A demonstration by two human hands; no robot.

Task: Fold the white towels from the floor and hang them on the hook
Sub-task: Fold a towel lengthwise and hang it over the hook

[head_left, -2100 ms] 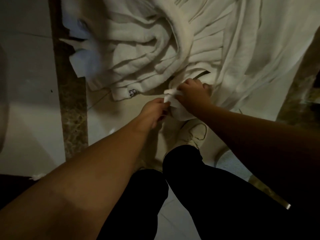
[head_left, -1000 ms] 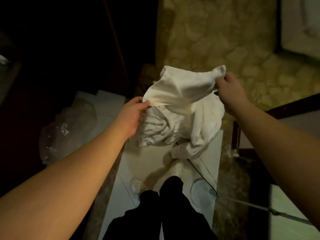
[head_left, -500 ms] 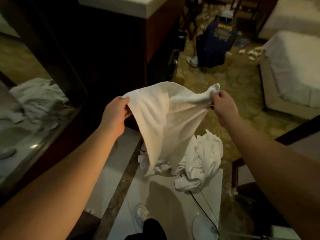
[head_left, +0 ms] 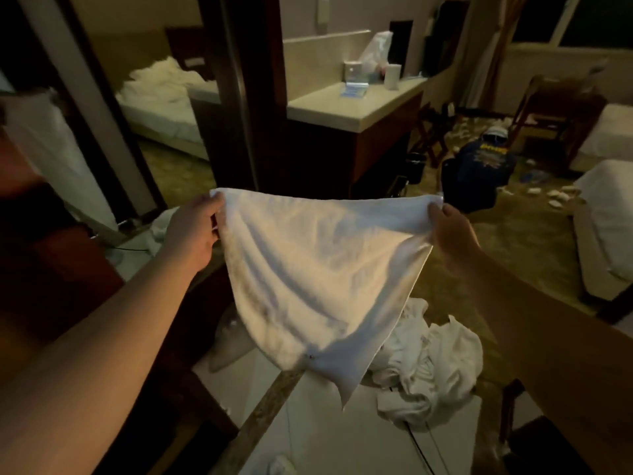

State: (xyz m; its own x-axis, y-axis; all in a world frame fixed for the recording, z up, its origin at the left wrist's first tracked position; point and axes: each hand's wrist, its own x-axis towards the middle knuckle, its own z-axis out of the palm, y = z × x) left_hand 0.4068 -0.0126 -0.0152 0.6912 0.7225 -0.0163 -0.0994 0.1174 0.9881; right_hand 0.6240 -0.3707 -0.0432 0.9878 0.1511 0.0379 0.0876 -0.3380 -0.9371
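Dim hotel-room surroundings frame the scene: a pale-topped wooden bench (head_left: 352,109) stands ahead, with a white bed (head_left: 606,214) at the right edge. Both hands are raised and spread well apart, the left hand (head_left: 191,231) and the right hand (head_left: 452,231) each pinching one top corner of a white square cloth towel (head_left: 318,269), which hangs stretched between them above the floor. Below it, a crumpled heap of white towels (head_left: 428,368) lies on the pale tiled floor (head_left: 342,437).
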